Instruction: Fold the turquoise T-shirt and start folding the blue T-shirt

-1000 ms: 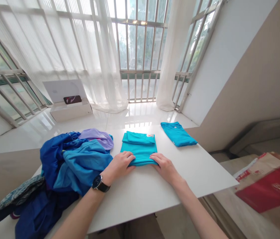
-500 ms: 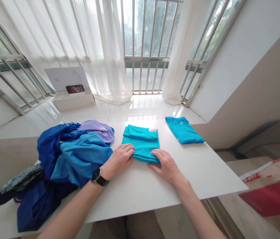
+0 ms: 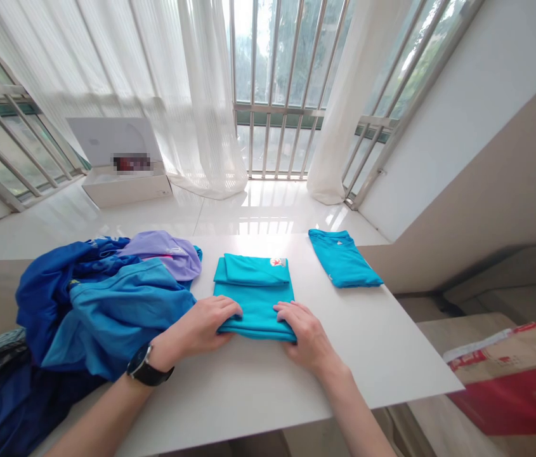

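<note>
One left hand [image 3: 195, 329] and one right hand [image 3: 304, 336] are seen, and one wristwatch [image 3: 150, 365] is counted. Two folded shirts [image 3: 254, 306] are counted on one table [image 3: 248, 397], along with one heap of clothes [image 3: 106, 304], whose pieces cannot be numbered exactly. Three barred windows [image 3: 280, 57] are seen, and two sheer curtains [image 3: 205, 108] are counted. One open box [image 3: 120, 165] is seen, with one blurred object [image 3: 130, 162] inside it. One paper parcel [image 3: 505, 374] is also counted.
</note>
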The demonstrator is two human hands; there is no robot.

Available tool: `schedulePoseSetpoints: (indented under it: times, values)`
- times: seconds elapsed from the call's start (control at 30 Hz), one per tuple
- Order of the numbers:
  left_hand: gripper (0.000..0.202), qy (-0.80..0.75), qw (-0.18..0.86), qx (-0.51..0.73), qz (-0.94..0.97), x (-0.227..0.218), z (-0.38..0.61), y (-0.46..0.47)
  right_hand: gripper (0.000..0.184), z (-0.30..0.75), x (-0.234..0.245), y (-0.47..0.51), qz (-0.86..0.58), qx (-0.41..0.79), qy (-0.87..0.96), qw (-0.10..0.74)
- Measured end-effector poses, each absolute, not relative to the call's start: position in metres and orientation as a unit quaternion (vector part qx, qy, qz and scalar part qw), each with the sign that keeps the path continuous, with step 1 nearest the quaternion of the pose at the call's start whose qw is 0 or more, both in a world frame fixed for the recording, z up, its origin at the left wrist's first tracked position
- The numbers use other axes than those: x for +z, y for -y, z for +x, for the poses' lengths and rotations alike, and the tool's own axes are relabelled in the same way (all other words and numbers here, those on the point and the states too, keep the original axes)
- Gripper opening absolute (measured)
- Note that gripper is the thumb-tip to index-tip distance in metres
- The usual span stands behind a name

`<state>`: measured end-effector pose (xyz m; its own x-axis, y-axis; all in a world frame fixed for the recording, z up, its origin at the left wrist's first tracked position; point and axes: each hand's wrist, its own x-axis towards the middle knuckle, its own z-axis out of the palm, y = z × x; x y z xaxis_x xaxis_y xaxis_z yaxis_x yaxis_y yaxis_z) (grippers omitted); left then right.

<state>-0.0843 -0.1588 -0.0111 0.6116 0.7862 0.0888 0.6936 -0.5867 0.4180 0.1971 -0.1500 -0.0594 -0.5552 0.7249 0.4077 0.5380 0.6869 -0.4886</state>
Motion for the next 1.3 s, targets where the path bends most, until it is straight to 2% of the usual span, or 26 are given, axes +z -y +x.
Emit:
schedulePoseSetpoints:
  times: [0.07,0.13,0.2,0.3,0.43,0.53,0.9,1.1,1.3]
  values:
    - [0.025,-0.422,0.199,0.142,0.873,-0.01,-0.088,0.158,0.043,0.199,-0.059,0.151,-0.381,0.191,0.847,0.317]
    - [0.017,-0.433,0.228,0.162,0.857,-0.01,-0.093,0.156,0.043,0.2,-0.06,0.15,-0.396,0.219,0.823,0.344]
    - [0.015,-0.452,0.252,0.185,0.836,-0.011,-0.099,0.15,0.034,0.2,-0.061,0.148,-0.412,0.236,0.796,0.374]
    - [0.028,-0.489,0.285,0.23,0.792,-0.016,-0.107,0.14,0.022,0.197,-0.063,0.145,-0.463,0.255,0.751,0.395]
    - [0.038,-0.515,0.317,0.282,0.745,-0.027,-0.109,0.131,0.038,0.189,-0.065,0.14,-0.556,0.26,0.695,0.374]
    - [0.038,-0.535,0.294,0.292,0.737,-0.035,-0.107,0.127,0.044,0.182,-0.065,0.137,-0.594,0.244,0.667,0.377]
    - [0.037,-0.607,0.189,0.202,0.745,-0.044,-0.11,0.126,0.043,0.17,-0.069,0.134,-0.636,0.167,0.641,0.395]
    - [0.024,-0.608,0.173,0.192,0.751,-0.042,-0.107,0.131,0.038,0.171,-0.064,0.138,-0.627,0.188,0.649,0.389]
    - [0.026,-0.623,0.15,0.174,0.747,-0.043,-0.106,0.13,0.043,0.172,-0.066,0.133,-0.656,0.194,0.624,0.378]
